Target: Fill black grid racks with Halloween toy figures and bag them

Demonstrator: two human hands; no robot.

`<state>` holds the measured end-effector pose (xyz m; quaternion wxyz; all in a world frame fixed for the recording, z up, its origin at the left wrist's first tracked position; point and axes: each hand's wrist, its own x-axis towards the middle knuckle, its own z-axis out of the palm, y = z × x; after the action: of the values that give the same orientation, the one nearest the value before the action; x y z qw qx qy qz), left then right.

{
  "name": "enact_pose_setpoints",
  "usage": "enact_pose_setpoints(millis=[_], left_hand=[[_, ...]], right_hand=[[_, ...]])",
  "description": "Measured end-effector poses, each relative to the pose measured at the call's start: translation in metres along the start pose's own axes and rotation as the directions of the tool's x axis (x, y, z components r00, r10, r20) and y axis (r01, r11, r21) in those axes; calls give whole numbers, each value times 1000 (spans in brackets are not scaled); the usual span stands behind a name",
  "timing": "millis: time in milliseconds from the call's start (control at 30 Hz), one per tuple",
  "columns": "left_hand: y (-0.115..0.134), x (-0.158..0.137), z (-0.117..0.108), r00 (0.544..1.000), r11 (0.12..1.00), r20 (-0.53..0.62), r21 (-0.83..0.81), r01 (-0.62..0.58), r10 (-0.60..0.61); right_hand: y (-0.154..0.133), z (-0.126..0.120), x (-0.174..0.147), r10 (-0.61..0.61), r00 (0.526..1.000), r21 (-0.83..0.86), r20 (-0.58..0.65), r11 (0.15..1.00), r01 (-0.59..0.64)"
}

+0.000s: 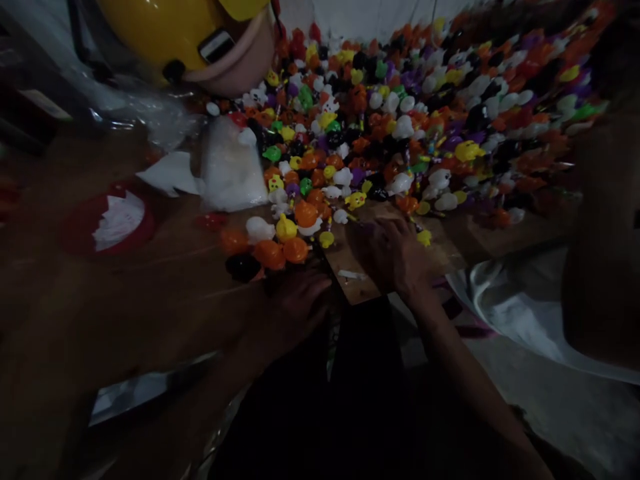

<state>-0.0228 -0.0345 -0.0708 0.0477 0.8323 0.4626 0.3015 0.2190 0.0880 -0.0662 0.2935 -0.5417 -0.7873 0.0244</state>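
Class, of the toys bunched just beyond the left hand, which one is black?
The black toy at the bunch's front left corner; its neighbours are all brighter: orange toys, a white toy, a yellow toy.

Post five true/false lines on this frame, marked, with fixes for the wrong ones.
1. The right hand is at the near edge of the toy pile. True.
2. The red dish contains white, paper-like pieces. True.
3. The left hand is gripping the red dish. False: the dish lies well off to that hand's left, apart from it.
4. Every toy in the pile is orange. False: white, yellow, green, purple and black ones show too.
5. A pink basin stands at the back, left of most of the toys. True.
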Motion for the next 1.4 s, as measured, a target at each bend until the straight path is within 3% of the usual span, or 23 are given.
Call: enact_pose_setpoints(millis=[100, 200, 300, 400, 533, 600, 700, 833, 933, 1067, 1133, 1200, 1267, 1300, 1400], left_hand=[[15, 13, -8, 997, 997, -79, 71, -7, 12], [38, 38, -13, 995, 999, -93, 27, 46, -44], [53, 61, -14, 975, 978, 108, -48, 202, -196], [55, 69, -12, 880, 924, 324, -46, 381, -347], [50, 58, -13, 819, 813, 351, -211, 542, -454], [47, 51, -14, 807, 750, 369, -324, 576, -460], [45, 48, -15, 807, 719, 381, -380, 582, -452], [44, 44, -25, 787, 754, 391, -276, 596, -478], [48, 37, -49, 837, 810, 289, -243, 534, -465], [45, 42, -94, 903, 896, -27, -137, 422, -429], [34, 52, -106, 924, 938, -166, -29, 345, -345], [18, 63, -106, 949, 972, -261, 101, 211, -178], [0, 69, -97, 958, 969, -283, 217, 116, -51], [-6, 70, -91, 965, 961, -259, 251, 115, -48], [-15, 67, -79, 977, 944, -127, 263, 200, -171]], right_hand=[[0, -30, -21, -34, 996, 128, -77, 991, 43], [-16, -68, -32, -91, 994, 225, -52, 969, 100], [-36, -96, -35, -170, 985, 281, 3, 946, 162], [-45, -102, -36, -211, 977, 347, 35, 919, 186], [-46, -73, -45, 6, 1000, 559, 5, 829, -8], [-50, -54, -52, 102, 989, 633, 106, 761, -146], [-65, -34, -59, 123, 964, 688, 237, 680, -256], [-80, -32, -55, 150, 945, 748, 290, 580, -321], [-80, -32, -43, 213, 925, 746, 316, 547, -381], [-75, -9, -28, 247, 929, 787, 277, 496, -367], [-74, 10, -24, 264, 922, 811, 284, 447, -378], [-75, 27, -21, 310, 914, 828, 262, 414, -378], [-76, 40, -18, 337, 917, 838, 213, 420, -349], [-76, 44, -15, 336, 921, 841, 197, 426, -335], [-76, 52, -10, 326, 921, 860, 213, 386, -335]])
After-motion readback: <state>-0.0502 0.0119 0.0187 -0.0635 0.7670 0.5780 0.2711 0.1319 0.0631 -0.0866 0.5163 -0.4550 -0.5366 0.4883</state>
